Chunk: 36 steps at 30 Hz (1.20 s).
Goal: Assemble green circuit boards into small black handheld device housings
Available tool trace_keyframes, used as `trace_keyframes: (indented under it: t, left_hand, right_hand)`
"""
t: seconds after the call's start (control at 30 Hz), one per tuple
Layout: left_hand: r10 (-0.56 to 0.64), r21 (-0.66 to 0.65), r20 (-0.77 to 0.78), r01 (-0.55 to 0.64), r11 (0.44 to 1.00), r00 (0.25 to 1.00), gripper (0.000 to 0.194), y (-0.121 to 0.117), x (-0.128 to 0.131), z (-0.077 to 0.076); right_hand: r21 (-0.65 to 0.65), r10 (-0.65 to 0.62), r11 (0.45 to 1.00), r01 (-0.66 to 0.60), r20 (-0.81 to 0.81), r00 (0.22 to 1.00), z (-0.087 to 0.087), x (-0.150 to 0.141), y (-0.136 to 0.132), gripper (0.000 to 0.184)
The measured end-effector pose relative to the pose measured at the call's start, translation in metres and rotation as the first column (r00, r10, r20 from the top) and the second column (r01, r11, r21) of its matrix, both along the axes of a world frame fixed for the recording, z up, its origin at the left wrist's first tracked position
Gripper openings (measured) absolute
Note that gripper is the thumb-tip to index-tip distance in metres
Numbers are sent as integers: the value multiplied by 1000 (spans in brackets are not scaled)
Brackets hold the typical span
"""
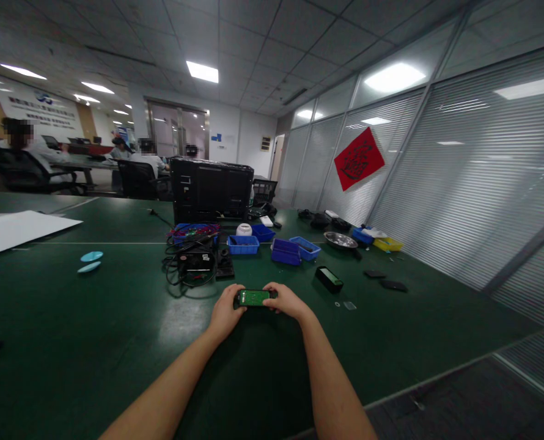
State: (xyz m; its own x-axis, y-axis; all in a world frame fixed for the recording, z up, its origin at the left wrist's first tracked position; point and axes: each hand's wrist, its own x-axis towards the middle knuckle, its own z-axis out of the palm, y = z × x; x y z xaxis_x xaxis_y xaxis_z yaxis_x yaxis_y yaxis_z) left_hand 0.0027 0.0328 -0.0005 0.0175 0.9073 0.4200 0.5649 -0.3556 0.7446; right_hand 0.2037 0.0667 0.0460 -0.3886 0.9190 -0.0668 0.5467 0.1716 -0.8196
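Between my two hands is a small black case with a green circuit board (253, 297) showing in its face. My left hand (227, 310) grips its left end, fingers at the far edge and thumb at the near one. Around the right end, my right hand (286, 300) is closed in much the same way. To the right on the table stands a similar black case (329, 279) with a green inside. A small ring (337, 304) and a clear square piece (349, 305) lie close to that case.
Blue parts bins (243, 245) stand beyond my hands, near a black boxed device with tangled cables (198, 263). A metal bowl (340, 240) and a yellow bin (388, 244) sit at the right back. A large black monitor (212, 189) rises behind. People sit far left.
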Motion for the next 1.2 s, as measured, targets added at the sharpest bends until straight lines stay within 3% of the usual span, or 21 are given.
trace_keyframes:
  t: [0.23, 0.47, 0.7, 0.93, 1.07, 1.2]
  left_hand:
    - [-50, -124, 56, 57, 991, 997, 52, -2, -1, 6]
    - [-57, -170, 171, 86, 982, 984, 43, 2, -3, 8]
    - [-54, -157, 200, 86, 984, 978, 45, 4, -3, 3]
    - [-9, -106, 88, 18, 994, 996, 52, 2, -1, 1]
    - [20, -37, -1, -20, 999, 1000, 58, 4, -1, -2]
    - [80, -64, 71, -76, 995, 994, 50, 4, -2, -3]
  right_hand:
    - [11, -31, 999, 31, -20, 999, -7, -6, 4, 38]
    - [-28, 49, 998, -50, -32, 998, -4, -7, 2, 40]
    - [230, 31, 971, -66, 152, 988, 1, -9, 1, 30]
    - [314, 17, 944, -102, 262, 965, 2, -11, -2, 40]
    - [358, -151, 934, 11, 366, 918, 2, -17, -5, 41]
    - [417, -375, 891, 180, 451, 810, -2, -21, -5, 50]
